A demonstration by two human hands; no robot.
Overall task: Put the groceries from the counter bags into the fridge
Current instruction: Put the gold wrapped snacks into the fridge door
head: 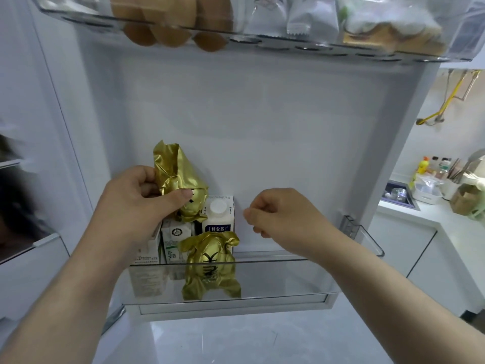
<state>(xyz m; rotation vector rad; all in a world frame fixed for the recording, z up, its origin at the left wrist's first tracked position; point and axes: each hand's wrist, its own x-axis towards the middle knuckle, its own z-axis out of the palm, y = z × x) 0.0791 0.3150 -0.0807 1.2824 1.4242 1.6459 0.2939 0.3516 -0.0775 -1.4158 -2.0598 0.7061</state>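
Gold foil, crinkled and slippery-looking, is what the left hand (139, 198) grips: a foil packet (177, 174) pinched between the thumb and curled fingers, just above the milk cartons (174, 237) that stand below the hand in the door bin (275, 261). A second foil packet (210, 264) already sits in that bin, below and to the right of the left hand. It rests against the clear front wall, in front of the capped carton (219, 216). The right hand (278, 219) hovers beside the capped carton with its fingers curled in, holding nothing that shows. The likely trouble is room. The space directly under the left hand looks filled by cartons, so a packet let go there may perch on their tops and topple over the low rim when the door swings. The foil's loose, puffed top gives the thumb little firm purchase, so a slack pinch may let it slide out early. Forcing it down between the cartons could crush the contents or tip a carton. The part of the bin under the right hand looks the safer spot.
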